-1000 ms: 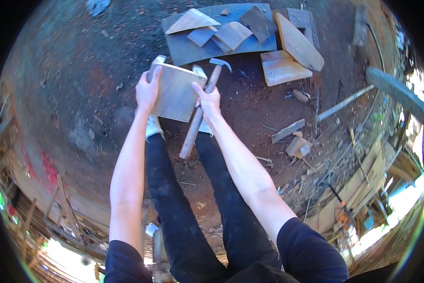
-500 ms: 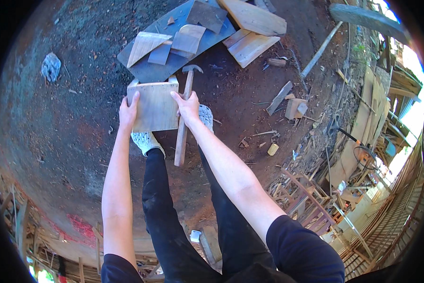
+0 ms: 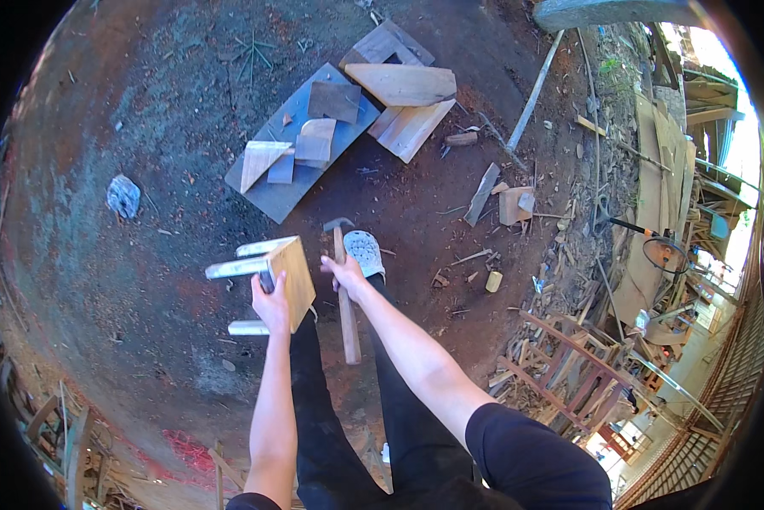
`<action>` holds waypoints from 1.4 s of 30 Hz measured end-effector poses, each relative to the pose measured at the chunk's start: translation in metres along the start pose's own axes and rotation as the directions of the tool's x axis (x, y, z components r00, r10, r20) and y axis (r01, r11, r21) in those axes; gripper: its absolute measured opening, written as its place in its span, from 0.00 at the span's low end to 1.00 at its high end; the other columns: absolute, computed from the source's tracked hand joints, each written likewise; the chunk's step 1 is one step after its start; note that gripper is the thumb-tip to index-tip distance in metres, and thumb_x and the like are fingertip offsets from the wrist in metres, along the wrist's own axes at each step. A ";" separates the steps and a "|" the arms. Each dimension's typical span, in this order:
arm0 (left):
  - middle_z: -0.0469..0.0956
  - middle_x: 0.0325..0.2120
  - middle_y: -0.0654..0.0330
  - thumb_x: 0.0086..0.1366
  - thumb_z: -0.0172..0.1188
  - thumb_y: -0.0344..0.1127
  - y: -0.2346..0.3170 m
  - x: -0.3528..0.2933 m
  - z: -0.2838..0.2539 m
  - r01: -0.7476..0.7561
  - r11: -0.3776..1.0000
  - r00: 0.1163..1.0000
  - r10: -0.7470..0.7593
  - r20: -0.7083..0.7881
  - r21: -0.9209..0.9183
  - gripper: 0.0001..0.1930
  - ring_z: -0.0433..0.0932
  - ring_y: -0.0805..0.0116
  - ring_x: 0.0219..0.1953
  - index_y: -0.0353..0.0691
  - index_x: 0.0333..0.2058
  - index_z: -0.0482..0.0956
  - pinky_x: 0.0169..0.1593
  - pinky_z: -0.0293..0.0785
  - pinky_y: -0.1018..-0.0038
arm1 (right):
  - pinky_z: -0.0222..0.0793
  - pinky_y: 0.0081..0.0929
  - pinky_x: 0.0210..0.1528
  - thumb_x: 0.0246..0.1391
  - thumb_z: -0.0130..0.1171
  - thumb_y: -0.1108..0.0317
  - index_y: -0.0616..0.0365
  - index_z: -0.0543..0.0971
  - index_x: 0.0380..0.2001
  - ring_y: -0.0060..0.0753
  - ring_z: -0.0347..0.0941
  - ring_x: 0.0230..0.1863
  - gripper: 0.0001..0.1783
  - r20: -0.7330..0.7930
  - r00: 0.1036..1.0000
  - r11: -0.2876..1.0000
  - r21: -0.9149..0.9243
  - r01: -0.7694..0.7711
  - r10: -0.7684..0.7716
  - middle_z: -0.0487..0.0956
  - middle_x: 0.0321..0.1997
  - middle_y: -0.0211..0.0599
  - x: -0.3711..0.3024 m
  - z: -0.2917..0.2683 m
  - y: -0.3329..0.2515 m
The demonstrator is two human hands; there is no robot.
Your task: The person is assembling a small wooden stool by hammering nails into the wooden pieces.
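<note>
A small wooden stool is tipped on its side in front of my legs, its pale legs pointing left. My left hand grips it by the edge under the seat. To the right, my right hand holds a hammer by the upper handle, with the head up and the handle end hanging toward me. The fingertips of that hand point at the seat but stay apart from it. Part of the hammer handle is hidden behind the hand.
Ahead on the dirt lies a dark board with several wood offcuts on it. Larger planks lie beside it. A crumpled plastic bag is at left. Wood scraps and a bow saw lie at right. A white perforated shoe shows near the hammer.
The stool has turned from seat facing me to its side, legs now leftward. My right hand has come off the seat, still with the hammer. Both hands appear lower in view.
</note>
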State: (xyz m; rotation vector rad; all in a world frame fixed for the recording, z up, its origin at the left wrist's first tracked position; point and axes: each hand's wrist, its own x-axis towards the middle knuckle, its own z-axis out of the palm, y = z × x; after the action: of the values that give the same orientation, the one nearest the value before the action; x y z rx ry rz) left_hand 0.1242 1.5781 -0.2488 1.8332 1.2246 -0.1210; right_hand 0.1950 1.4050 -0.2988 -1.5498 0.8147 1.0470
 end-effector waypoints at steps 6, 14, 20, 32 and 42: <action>0.83 0.38 0.50 0.62 0.72 0.44 0.008 -0.034 -0.068 0.022 0.997 0.986 -0.009 -0.166 0.077 0.29 0.81 0.62 0.36 0.31 0.55 0.76 0.43 0.76 0.64 | 0.66 0.27 0.16 0.67 0.58 0.54 0.59 0.71 0.39 0.24 0.69 0.14 0.17 -0.106 0.993 0.995 0.091 -0.040 0.049 0.74 0.21 0.32 -0.045 -0.001 0.008; 0.78 0.52 0.35 0.74 0.52 0.54 0.021 0.005 -0.124 -0.008 0.934 0.962 0.105 -0.253 0.358 0.32 0.79 0.39 0.52 0.27 0.60 0.71 0.53 0.73 0.55 | 0.57 0.42 0.70 0.64 0.56 0.63 0.72 0.57 0.64 0.62 0.64 0.67 0.33 -0.371 0.909 0.952 -0.295 0.078 -0.189 0.66 0.64 0.69 0.021 -0.077 -0.039; 0.77 0.51 0.34 0.75 0.49 0.57 0.047 0.038 -0.087 0.113 0.948 0.913 0.020 -0.408 0.299 0.34 0.78 0.38 0.52 0.25 0.58 0.72 0.54 0.73 0.56 | 0.51 0.45 0.74 0.63 0.55 0.70 0.77 0.52 0.66 0.65 0.56 0.71 0.36 -0.614 0.714 0.939 -0.271 0.211 -0.337 0.60 0.67 0.72 0.161 -0.143 -0.126; 0.71 0.60 0.37 0.78 0.47 0.52 0.212 0.097 -0.050 0.162 0.974 0.778 -0.029 -0.627 0.156 0.32 0.74 0.48 0.60 0.24 0.62 0.69 0.64 0.68 0.61 | 0.59 0.48 0.59 0.57 0.63 0.48 0.57 0.71 0.48 0.47 0.68 0.57 0.27 -0.293 0.453 0.394 -0.907 0.145 -0.842 0.73 0.49 0.43 0.238 -0.209 -0.268; 0.61 0.67 0.37 0.72 0.41 0.70 0.343 0.328 0.081 -0.176 0.905 0.756 -0.128 -0.642 -0.387 0.49 0.64 0.47 0.68 0.21 0.66 0.59 0.71 0.61 0.56 | 0.30 0.76 0.72 0.21 0.74 0.25 0.55 0.44 0.76 0.68 0.34 0.79 0.84 0.632 0.549 -0.405 -0.773 0.488 -0.546 0.40 0.79 0.58 0.296 -0.251 -0.395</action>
State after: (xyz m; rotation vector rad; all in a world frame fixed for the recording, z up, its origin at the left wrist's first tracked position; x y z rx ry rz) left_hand 0.5870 1.7104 -0.2546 1.5230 1.5425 0.8298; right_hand 0.7162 1.2528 -0.4041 -2.7152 -1.2659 0.6488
